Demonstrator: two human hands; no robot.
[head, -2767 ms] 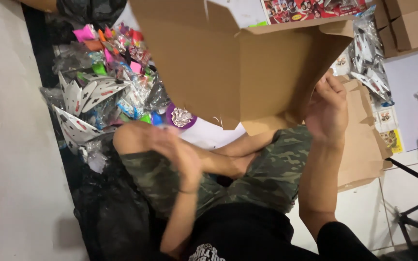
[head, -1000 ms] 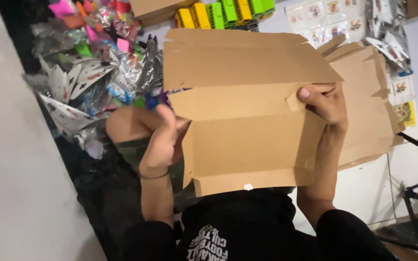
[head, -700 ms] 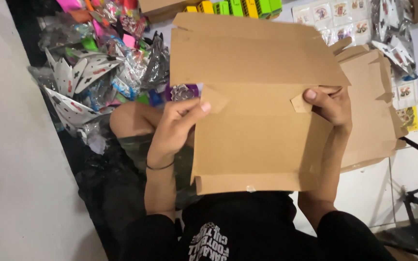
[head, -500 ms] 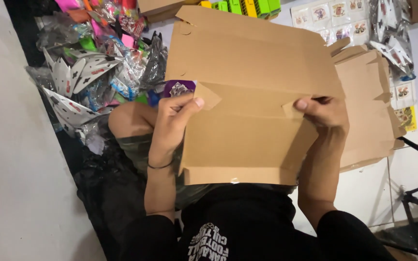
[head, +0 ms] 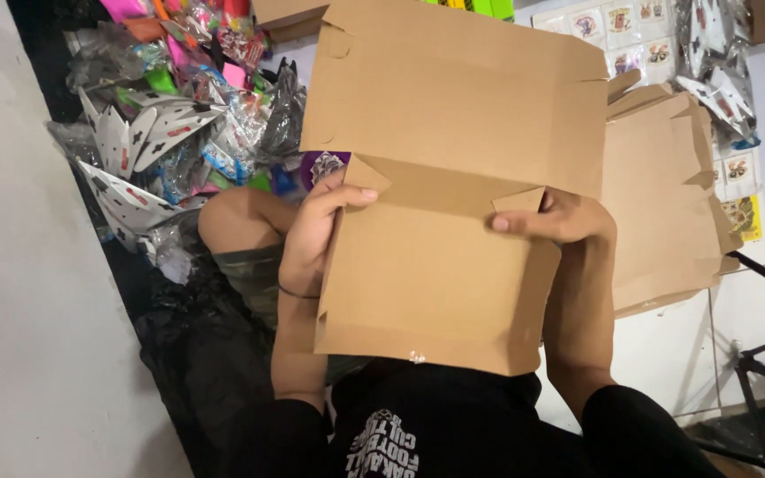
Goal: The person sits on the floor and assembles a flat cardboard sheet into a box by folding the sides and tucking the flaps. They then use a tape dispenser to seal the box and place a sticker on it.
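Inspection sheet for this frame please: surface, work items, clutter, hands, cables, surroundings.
Surface: no table; the cardboard box is held over the person's lap.
Work items: brown die-cut box, half folded, two small corner tabs folded inward.
Clutter: pile of bright plastic-wrapped packets at upper left; flat cardboard blanks at right.
Hands: left hand grips the box's left edge, thumb on the tab; right hand grips the right edge, thumb on the other tab.
Cables: nothing seen.
Surroundings: pale wall at left; black metal frame at lower right.
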